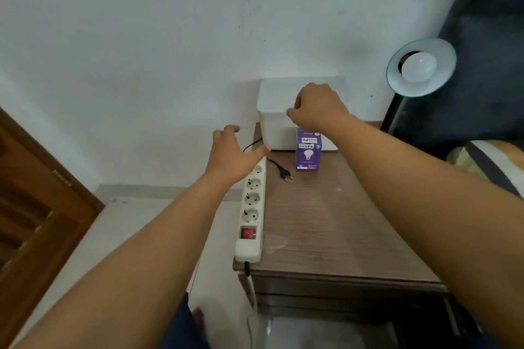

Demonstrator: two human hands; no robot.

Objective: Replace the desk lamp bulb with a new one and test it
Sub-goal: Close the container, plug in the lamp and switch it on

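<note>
A purple bulb box [308,149] stands upright on the brown table [326,221]. My right hand [317,106] hovers just above the box top with its fingers curled downward, holding nothing I can see. My left hand [234,154] is spread open over the far end of the white power strip [252,207]. At the right, the desk lamp [421,66] faces me with a white bulb [419,66] in its pale shade. The lamp's black plug [285,174] lies loose on the table beside the strip.
A white lidded container [276,110] sits against the wall behind the box. The strip's red switch [248,233] is near the table's front edge. A wooden door [34,207] is at the left, dark fabric and bedding [493,161] at the right.
</note>
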